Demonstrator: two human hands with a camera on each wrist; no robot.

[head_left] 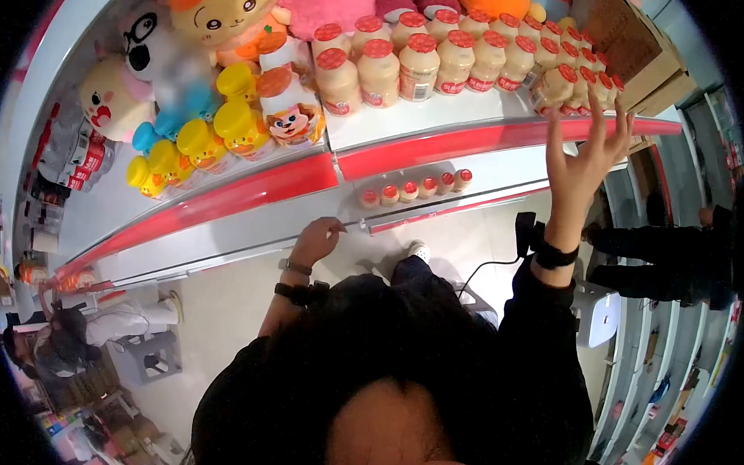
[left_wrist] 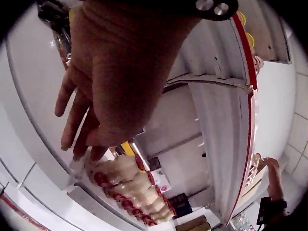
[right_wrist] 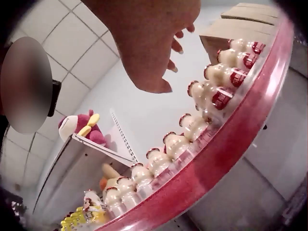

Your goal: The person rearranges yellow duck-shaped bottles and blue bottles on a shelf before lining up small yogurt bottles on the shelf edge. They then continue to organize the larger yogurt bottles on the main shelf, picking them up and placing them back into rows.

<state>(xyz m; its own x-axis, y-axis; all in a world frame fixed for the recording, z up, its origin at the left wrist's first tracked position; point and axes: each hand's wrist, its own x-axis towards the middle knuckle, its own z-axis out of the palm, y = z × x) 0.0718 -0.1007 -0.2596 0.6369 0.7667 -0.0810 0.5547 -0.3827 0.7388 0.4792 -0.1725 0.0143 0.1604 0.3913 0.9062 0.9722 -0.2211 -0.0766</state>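
Note:
Rows of cream bottles with red caps [head_left: 419,66] stand on the upper shelf; one at the right end [head_left: 553,87] leans. My right hand [head_left: 583,170] is raised at the shelf's front edge near that bottle, fingers spread, holding nothing visible. In the right wrist view the hand [right_wrist: 149,48] hangs above the row of bottles [right_wrist: 175,144], apart from them. My left hand [head_left: 314,243] is lower, in front of the lower shelf, fingers loosely bent and nothing visible in them. In the left wrist view its fingers hang loosely below the palm [left_wrist: 125,72].
Small red-capped bottles [head_left: 410,190] stand on the lower shelf. Yellow-capped bottles [head_left: 199,144] and plush toys [head_left: 224,14] fill the left side. Cardboard boxes [head_left: 640,53] are at the back right. People and stools [head_left: 146,356] are on both sides.

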